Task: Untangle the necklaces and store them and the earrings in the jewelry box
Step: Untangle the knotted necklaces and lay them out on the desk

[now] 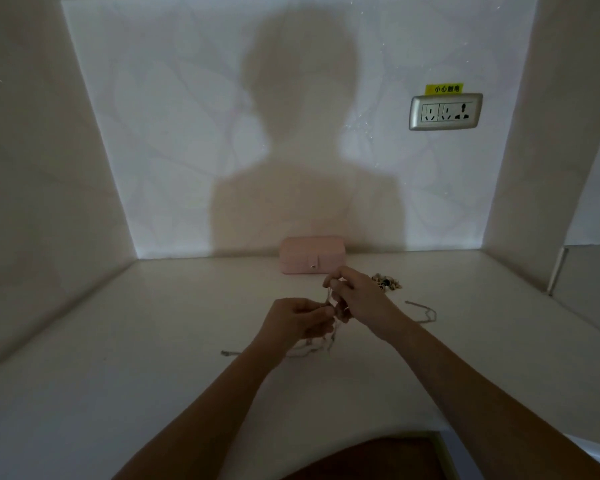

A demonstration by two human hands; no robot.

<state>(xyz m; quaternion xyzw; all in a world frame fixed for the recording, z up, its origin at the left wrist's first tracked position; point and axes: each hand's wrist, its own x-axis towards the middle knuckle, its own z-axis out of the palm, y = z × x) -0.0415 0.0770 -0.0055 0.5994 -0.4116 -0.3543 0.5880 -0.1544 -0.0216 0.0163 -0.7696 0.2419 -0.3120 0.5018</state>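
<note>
- One pink jewelry box (311,255), lid shut and clasp facing the camera, at 12 o'clock from the hands, against the back wall (222,133).
- One tangle of necklaces (317,342); number of chains in it impossible to count. A second, separate chain (425,311) lying loose at 3 o'clock from the right hand.
- One small heap of earrings (388,283) at 1 o'clock from the right hand, just beside the knuckles; number of pieces too small to tell.
- Two bare hands over the tabletop (118,341).
- Right hand (355,294) raised, thumb and forefinger pinched on a strand near the top of the tangle.
- Left hand (297,322) lower, at 7 o'clock from the right, fingers curled and nipping the same strands.
- Chain stretched short between the two pinches; remainder drooping from the left hand down to the tabletop at 6 o'clock, one loose end (227,353) trailing to 9 o'clock past the left wrist.
- Earrings partly hidden behind the right hand.
- One wall socket (445,111) with a yellow label (444,88) above, high at 1 o'clock.
- Shadow of a head and shoulders across the wall, dimming box and hands.
</note>
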